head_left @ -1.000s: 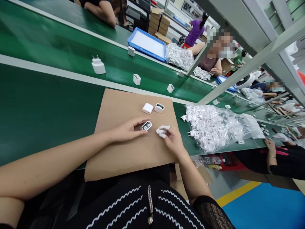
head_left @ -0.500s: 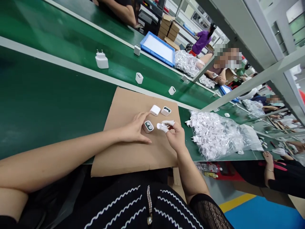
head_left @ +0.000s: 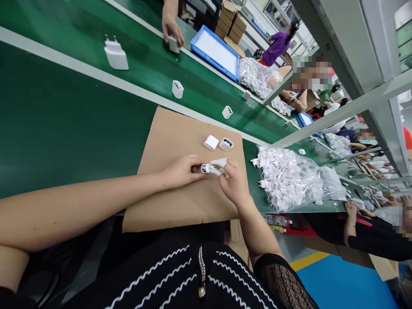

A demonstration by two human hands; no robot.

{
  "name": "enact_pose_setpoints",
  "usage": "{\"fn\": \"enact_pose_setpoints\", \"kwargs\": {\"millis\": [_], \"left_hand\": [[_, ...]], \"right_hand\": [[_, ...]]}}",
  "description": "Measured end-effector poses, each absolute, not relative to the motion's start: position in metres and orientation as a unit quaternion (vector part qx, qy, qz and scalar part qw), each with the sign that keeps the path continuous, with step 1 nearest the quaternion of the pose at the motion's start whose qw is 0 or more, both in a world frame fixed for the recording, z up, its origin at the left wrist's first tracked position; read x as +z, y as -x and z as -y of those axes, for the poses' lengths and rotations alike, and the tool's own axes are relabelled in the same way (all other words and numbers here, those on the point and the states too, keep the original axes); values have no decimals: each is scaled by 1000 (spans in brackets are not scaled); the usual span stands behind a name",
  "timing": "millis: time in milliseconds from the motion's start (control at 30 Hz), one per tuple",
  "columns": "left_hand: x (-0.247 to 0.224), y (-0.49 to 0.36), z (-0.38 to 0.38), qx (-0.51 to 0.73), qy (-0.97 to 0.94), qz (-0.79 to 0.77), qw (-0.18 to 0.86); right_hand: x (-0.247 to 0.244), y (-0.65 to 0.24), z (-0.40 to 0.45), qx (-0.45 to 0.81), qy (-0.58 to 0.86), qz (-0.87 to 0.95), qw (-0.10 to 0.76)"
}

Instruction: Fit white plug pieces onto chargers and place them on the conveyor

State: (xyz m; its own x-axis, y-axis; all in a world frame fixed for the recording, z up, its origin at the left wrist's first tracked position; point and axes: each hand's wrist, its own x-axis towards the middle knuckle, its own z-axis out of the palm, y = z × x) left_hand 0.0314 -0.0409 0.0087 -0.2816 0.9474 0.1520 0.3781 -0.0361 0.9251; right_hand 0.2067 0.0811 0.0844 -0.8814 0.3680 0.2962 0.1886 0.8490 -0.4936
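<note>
L hand (head_left: 180, 171) & R hand (head_left: 234, 182) meet over the cardboard sheet (head_left: 167, 133), both closed on small parts. L fingers curl round a white plug housing (head_left: 204, 169), its open end w/ dark insides barely showing. R thumb & fingers pinch a white plastic plug part (head_left: 215, 166) right against that open end. Can't tell if the part sits inside the housing or only touches it, as fingers hide the join. Also can't tell if the housing rests on the sheet or is held just above it. Just beyond the hands on the cardboard, a closed white block (head_left: 211, 142) lies beside an open housing (head_left: 225, 144), neither touched. To the R, a clear bag of white plug parts (head_left: 286, 180) lies on the green conveyor belt (head_left: 80, 120). Across the belt, a co-worker's hand (head_left: 170, 25) is on a white housing (head_left: 174, 44), w/ a white pronged adapter (head_left: 116, 58) nearby.
</note>
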Motion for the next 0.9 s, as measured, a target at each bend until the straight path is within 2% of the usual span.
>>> {"fn": "enact_pose_setpoints", "kwargs": {"millis": [67,200,467,900], "left_hand": [[10,-31,41,493,-528,-631,283],[13,-30,41,495,-531,-623,292],[15,-31,41,494,-526,-622,303],[11,-33,40,500,-506,-632,307]], "right_hand": [[85,-204,-79,176,136,962,156],[84,-199,-80,134,131,973,135],[86,-196,-86,134,108,973,153],[91,-185,-83,119,118,983,75]]}}
